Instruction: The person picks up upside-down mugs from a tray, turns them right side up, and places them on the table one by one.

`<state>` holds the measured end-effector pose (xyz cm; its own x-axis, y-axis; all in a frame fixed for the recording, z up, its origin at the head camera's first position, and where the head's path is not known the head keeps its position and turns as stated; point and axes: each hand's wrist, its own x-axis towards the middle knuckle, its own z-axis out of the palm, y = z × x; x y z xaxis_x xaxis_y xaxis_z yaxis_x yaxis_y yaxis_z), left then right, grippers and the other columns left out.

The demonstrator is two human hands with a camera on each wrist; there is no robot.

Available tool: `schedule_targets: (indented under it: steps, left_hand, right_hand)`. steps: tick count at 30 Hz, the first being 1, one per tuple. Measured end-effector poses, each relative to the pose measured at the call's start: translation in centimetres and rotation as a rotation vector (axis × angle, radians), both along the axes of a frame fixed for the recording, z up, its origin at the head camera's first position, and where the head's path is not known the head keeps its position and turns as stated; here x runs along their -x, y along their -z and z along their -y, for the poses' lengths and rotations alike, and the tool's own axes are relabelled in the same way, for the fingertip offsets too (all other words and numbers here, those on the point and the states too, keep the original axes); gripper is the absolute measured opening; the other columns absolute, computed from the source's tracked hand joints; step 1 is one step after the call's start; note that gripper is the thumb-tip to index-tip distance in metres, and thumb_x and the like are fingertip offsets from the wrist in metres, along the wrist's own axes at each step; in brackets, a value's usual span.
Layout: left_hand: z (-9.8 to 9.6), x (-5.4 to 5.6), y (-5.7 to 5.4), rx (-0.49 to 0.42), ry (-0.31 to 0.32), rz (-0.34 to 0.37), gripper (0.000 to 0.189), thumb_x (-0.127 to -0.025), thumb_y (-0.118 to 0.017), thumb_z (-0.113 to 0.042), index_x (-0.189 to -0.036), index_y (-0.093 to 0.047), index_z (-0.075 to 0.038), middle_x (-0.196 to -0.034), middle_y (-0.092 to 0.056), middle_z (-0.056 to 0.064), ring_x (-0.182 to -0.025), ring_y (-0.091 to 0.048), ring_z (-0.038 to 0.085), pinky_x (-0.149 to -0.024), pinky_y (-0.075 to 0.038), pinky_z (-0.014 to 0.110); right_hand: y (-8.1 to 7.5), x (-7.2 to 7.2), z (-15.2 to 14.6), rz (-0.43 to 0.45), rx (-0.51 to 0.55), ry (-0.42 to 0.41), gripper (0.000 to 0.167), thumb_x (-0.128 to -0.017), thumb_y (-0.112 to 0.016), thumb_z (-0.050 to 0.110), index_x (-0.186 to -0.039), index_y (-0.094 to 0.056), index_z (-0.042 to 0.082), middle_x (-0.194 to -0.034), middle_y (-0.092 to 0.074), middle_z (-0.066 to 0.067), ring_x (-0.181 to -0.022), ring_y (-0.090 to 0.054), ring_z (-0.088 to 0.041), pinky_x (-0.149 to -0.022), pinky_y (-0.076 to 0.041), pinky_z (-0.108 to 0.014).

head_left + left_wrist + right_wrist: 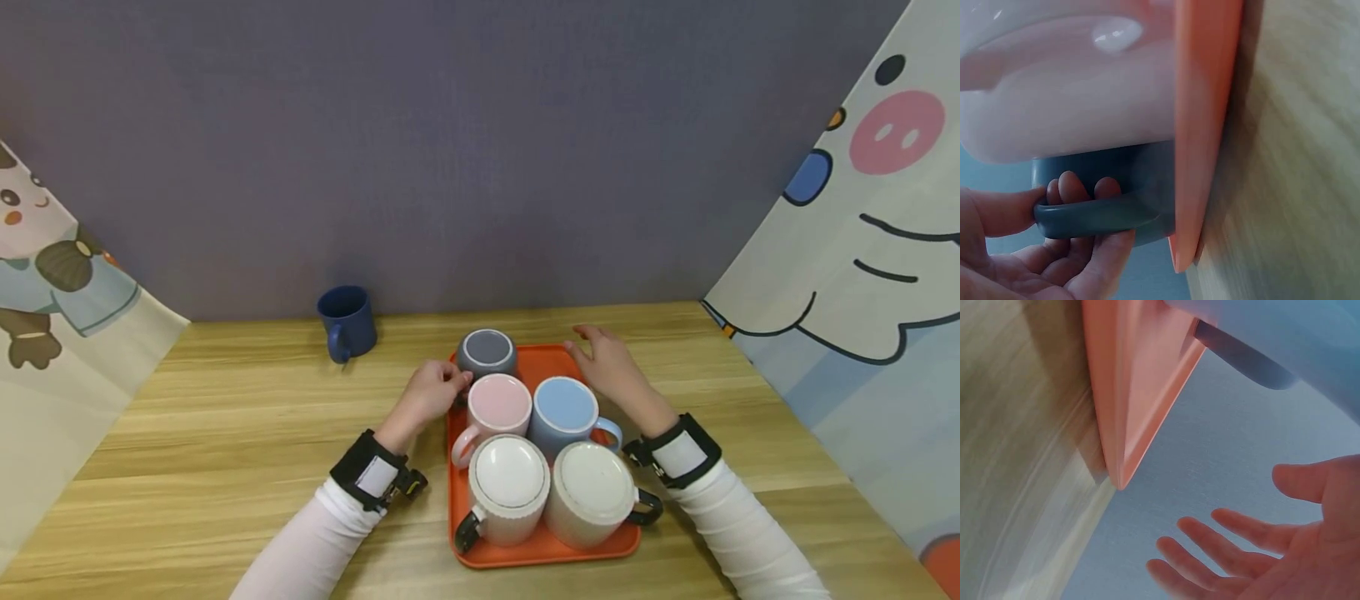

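Your left hand (431,392) has its fingers curled round the handle of the smooth gray mug (487,348), which stands upside down at the far left corner of the orange, round-cornered tray (557,358); your right hand (617,368), fingers loosely spread and holding nothing, hovers by the tray's far right corner; a glossy pink mug (498,404) and a pale blue mug (566,405) sit inverted mid-tray; two black-handled cream mugs (510,475) stand inverted along its near edge; an upright navy mug (352,323) is near the wood-grained table's (225,433) far edge.
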<state>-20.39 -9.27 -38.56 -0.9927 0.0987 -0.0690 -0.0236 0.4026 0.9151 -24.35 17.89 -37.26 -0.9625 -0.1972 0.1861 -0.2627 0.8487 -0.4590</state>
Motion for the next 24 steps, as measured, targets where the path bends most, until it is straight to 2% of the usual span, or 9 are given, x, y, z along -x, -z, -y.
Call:
schedule_targets:
  steps: [11,24]
  left_hand:
    - [-0.2,0.1,0.0,0.045,-0.052,-0.052,0.027,-0.095,-0.056,-0.015,-0.072,-0.063,-0.002,-0.067,-0.054,0.005,-0.063,-0.046,0.015,-0.055,-0.037,0.024]
    - [-0.1,0.0,-1.0,-0.033,-0.118,-0.094,0.028,-0.096,-0.054,-0.016,-0.077,-0.064,0.001,-0.071,-0.063,0.009,-0.070,-0.059,0.018,-0.060,-0.044,0.023]
  right_hand:
    - [-0.6,0.0,0.2,0.006,0.003,0.004,0.048,-0.099,-0.049,0.027,-0.133,-0.045,-0.007,-0.126,-0.054,-0.029,-0.115,-0.052,-0.046,-0.096,-0.042,-0.056]
    - [-2.1,-0.2,0.4,0.012,0.053,0.010,0.051,-0.100,-0.047,0.029,-0.136,-0.042,-0.006,-0.132,-0.050,-0.029,-0.119,-0.049,-0.046,-0.097,-0.041,-0.057]
